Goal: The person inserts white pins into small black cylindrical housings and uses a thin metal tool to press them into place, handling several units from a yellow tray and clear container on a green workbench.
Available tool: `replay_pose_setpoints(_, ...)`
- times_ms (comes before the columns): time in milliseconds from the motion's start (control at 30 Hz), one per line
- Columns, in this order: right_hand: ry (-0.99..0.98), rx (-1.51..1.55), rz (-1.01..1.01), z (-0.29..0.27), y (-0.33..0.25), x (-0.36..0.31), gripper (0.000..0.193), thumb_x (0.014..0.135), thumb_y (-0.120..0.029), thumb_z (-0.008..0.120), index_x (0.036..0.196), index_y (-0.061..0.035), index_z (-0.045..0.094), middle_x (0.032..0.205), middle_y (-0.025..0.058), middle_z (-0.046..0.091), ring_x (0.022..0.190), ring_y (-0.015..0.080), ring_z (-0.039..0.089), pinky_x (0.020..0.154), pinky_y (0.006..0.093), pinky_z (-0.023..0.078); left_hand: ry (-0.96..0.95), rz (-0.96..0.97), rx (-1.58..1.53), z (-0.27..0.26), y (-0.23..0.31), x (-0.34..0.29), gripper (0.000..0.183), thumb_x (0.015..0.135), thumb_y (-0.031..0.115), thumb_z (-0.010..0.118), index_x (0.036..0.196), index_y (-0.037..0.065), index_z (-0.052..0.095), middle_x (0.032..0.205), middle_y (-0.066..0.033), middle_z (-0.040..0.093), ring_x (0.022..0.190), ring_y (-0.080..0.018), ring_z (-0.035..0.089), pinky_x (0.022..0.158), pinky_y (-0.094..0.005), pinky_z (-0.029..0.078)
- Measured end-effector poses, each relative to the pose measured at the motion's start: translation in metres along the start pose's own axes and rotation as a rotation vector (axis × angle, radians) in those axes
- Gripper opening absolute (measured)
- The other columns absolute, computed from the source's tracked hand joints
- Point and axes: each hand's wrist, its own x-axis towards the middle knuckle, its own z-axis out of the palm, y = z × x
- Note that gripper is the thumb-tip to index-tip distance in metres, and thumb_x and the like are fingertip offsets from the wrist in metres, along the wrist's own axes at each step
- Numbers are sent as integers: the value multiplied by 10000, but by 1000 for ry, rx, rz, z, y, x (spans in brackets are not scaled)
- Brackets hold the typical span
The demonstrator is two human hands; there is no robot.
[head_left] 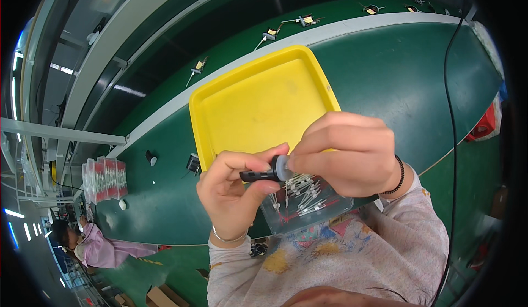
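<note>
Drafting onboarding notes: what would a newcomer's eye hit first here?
First, the big yellow tray, bright on the green table, above picture centre. Next, the small black part with a round grey end in the left hand, with the right hand at that grey end. Below them, a clear box of thin white pieces sits near the person's body.

This is a workshop of the factory kind. A long green surface carries a yellow tray and stacked clear boxes of small parts. Beyond, small assemblies lie spaced along a green strip, perhaps a conveyor; the dark rim makes it uncertain. Tube lights hang at left.
</note>
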Motion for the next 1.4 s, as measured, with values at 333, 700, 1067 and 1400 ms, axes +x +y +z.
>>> replay_pose_setpoints(333, 59, -230, -118, 9, -7, -1, 249, 577, 63, 641, 818, 2, 660, 767, 93, 623, 642, 206, 603, 591, 274, 500, 99, 271, 287, 3, -11, -2, 253, 720, -69, 682, 887, -23, 497, 961, -249, 635, 946, -272, 626, 837, -309, 479)
replay_pose_setpoints(700, 103, 313, 513, 6, 37, 6, 276, 786, -73, 650, 1047, 8, 609, 873, 93, 668, 712, 145, 644, 659, 243, 527, 82, -168, -267, -13, -44, 36, 136, 837, 44, 595, 927, 20, 495, 1097, -200, 578, 1016, -215, 563, 900, -310, 437)
replay_pose_setpoints(1067, -567, -55, 198, 40, 0, -55, 178, 702, -103, 636, 873, -60, 614, 763, 54, 582, 654, 202, 585, 555, 291, 494, 280, 144, 881, -85, -134, 189, 298, 745, 195, 696, 961, 10, 609, 1040, -144, 591, 968, -287, 561, 862, -328, 428)
replay_pose_setpoints(1400, -1038, -213, 188, 59, -7, -114, 183, 614, -63, 605, 792, -28, 581, 784, 93, 576, 773, 219, 589, 583, 303, 509, -808, -164, 1400, -82, -54, 40, 274, 632, 63, 698, 883, 82, 591, 977, -73, 541, 998, -288, 492, 854, -360, 424)
